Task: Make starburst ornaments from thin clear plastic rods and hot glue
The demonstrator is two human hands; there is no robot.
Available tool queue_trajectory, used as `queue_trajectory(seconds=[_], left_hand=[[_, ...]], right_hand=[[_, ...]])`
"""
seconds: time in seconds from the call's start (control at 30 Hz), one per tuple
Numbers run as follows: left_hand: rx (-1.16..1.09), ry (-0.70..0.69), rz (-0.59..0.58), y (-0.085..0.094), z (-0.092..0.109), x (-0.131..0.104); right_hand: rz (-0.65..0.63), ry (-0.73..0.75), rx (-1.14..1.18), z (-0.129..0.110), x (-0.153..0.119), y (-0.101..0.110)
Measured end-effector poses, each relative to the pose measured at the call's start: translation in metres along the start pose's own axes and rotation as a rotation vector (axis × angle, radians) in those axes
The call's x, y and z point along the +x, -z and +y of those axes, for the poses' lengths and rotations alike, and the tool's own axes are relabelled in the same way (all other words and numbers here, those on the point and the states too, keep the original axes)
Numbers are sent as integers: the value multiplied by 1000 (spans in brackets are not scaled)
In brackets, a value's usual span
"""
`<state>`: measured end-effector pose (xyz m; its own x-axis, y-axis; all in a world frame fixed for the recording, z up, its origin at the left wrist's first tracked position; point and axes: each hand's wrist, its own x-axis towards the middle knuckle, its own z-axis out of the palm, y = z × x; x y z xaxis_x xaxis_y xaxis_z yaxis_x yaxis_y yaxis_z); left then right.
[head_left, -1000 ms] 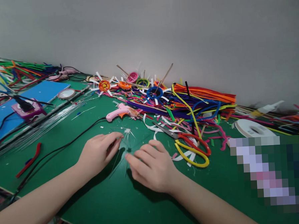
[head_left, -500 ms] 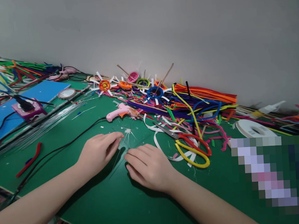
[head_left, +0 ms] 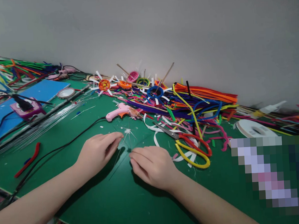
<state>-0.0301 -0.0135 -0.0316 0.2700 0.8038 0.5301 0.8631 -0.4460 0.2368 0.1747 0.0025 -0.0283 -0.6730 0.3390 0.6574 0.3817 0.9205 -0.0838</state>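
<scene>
The left hand [head_left: 101,149] is above the green table [head_left: 106,201], its thumb and forefinger pressed together at the tips. These tips are at the thin wires [head_left: 116,164], but the wires are too fine to tell if they are pinched. The right hand [head_left: 153,165] is opposite, with bent fingers close together and the thumb below them; I cannot tell if it grasps something. The wires lie in front of and between the two hands, and near their upper part there is a white spot [head_left: 127,131] with fine spokes around it.

Behind the hands lies a pink glue gun [head_left: 118,112], with its black cord [head_left: 70,140] going to the left. To the right of it are white strips [head_left: 155,138] and the scissors [head_left: 176,136], which have one red and one yellow handle loop. A white spool [head_left: 252,128] lies farther right. On the left are a red stem [head_left: 33,158], a purple box [head_left: 31,113] with a plug, and a blue board [head_left: 49,88]. Along the wall there are coloured stems [head_left: 206,94] and a blue ring [head_left: 152,92] with white tabs.
</scene>
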Motion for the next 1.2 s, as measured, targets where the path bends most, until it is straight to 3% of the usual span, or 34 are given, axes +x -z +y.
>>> queue_trajectory(seconds=[0.8, 1.2], left_hand=[[6, 24, -12, -1, 0, -1], [-13, 29, -40, -1, 0, -1]], right_hand=[[9, -144, -52, 3, -2, -1], [12, -24, 17, 5, -2, 0]])
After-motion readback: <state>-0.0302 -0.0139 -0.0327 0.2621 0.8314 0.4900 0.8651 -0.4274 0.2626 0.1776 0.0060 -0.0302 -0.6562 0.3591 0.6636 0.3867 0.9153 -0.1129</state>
